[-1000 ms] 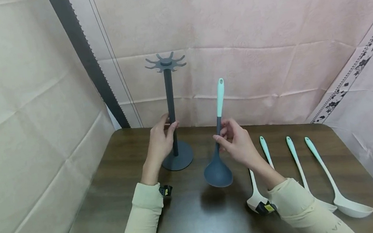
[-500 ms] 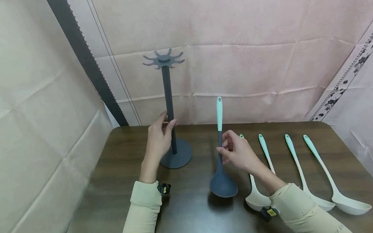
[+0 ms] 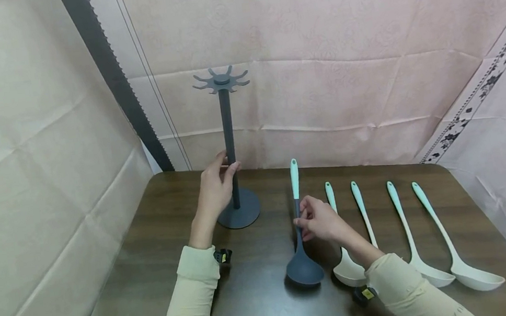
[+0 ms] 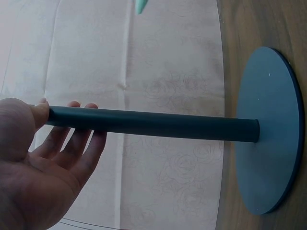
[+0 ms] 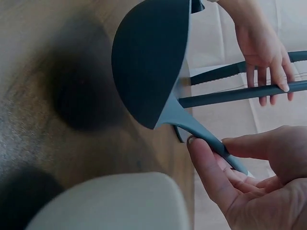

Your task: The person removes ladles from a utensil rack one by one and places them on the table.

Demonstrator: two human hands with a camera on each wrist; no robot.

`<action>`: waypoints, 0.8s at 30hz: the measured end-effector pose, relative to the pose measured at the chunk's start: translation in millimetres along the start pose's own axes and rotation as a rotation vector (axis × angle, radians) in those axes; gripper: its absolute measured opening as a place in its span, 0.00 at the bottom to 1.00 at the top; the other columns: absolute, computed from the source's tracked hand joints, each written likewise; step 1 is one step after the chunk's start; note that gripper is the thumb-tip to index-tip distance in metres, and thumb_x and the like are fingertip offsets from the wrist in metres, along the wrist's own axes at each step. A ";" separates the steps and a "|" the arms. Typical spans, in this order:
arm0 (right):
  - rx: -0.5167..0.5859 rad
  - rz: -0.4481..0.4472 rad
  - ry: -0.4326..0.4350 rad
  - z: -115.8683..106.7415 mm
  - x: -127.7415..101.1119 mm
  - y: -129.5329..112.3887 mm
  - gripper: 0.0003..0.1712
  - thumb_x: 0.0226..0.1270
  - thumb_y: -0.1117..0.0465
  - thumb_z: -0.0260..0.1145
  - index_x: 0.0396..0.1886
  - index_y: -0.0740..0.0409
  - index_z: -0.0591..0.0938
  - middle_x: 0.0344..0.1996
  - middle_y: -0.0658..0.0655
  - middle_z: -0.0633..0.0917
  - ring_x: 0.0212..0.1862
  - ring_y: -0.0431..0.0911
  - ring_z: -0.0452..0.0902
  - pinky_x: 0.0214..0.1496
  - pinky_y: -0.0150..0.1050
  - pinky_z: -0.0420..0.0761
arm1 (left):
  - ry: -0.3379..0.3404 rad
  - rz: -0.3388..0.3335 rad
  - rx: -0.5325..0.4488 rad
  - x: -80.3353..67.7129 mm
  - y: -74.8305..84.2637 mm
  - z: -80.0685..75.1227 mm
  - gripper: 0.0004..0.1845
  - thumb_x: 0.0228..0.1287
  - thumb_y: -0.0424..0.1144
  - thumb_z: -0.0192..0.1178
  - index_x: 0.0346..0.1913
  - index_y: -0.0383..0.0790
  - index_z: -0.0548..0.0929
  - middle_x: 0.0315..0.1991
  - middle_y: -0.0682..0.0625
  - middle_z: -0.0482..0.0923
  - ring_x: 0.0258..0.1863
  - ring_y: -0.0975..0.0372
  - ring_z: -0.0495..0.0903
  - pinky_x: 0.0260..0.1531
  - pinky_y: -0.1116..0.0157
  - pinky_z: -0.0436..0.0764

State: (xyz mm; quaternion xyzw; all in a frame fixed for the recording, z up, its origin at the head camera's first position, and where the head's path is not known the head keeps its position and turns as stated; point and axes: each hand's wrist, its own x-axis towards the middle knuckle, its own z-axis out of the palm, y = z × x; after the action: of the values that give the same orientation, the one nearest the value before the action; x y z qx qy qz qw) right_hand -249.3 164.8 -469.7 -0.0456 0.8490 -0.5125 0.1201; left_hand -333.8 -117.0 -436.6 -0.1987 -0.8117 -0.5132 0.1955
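Note:
A dark grey utensil stand (image 3: 230,145) with a round base (image 4: 268,129) and a hook crown stands upright at the back left of the brown table (image 3: 153,275). My left hand (image 3: 216,189) holds its pole (image 4: 153,123) between thumb and fingers. My right hand (image 3: 318,219) pinches the stem of a grey ladle (image 3: 303,270) with a mint handle. The ladle's bowl (image 5: 151,57) sits low on or just above the table, its handle tilted back. The right wrist view shows my fingers (image 5: 211,167) curled round the stem.
Several white spoons and ladles with mint handle tips (image 3: 409,233) lie side by side to the right of the grey ladle. Pink cloth walls (image 3: 341,63) close in the back and both sides. The table's front edge is near my sleeves (image 3: 190,302).
My right hand has lowered the grey ladle from upright in the air down toward the table beside the white utensils. My left hand kept its hold on the stand.

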 end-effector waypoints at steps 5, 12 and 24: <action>0.018 0.032 -0.015 4.3 3.0 7.2 0.13 0.74 0.71 0.68 0.51 0.65 0.74 0.30 0.62 0.84 0.29 0.51 0.86 0.33 0.48 0.91 | 0.008 0.010 -0.007 0.2 -1.3 0.0 0.20 0.83 0.44 0.57 0.70 0.41 0.78 0.50 0.47 0.85 0.52 0.57 0.87 0.55 0.58 0.87; 0.020 0.067 -0.041 7.4 1.8 15.3 0.12 0.75 0.71 0.67 0.50 0.66 0.73 0.30 0.63 0.83 0.30 0.52 0.86 0.33 0.47 0.91 | 0.001 -0.002 -0.010 -0.6 -0.8 0.5 0.20 0.83 0.44 0.57 0.70 0.42 0.78 0.50 0.47 0.85 0.52 0.56 0.87 0.55 0.57 0.87; -0.012 0.124 -0.031 8.2 4.1 27.0 0.11 0.74 0.72 0.67 0.48 0.66 0.74 0.30 0.62 0.82 0.28 0.52 0.84 0.31 0.47 0.90 | 0.000 -0.019 -0.002 -0.5 -0.1 0.6 0.20 0.83 0.44 0.57 0.70 0.43 0.78 0.51 0.48 0.85 0.53 0.57 0.87 0.55 0.58 0.87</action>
State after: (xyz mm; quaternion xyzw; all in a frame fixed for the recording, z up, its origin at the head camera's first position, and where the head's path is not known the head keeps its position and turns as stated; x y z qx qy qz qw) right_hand -249.9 169.7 -497.8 -0.0018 0.8512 -0.4984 0.1645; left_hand -333.6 -116.6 -437.1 -0.1913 -0.8132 -0.5157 0.1904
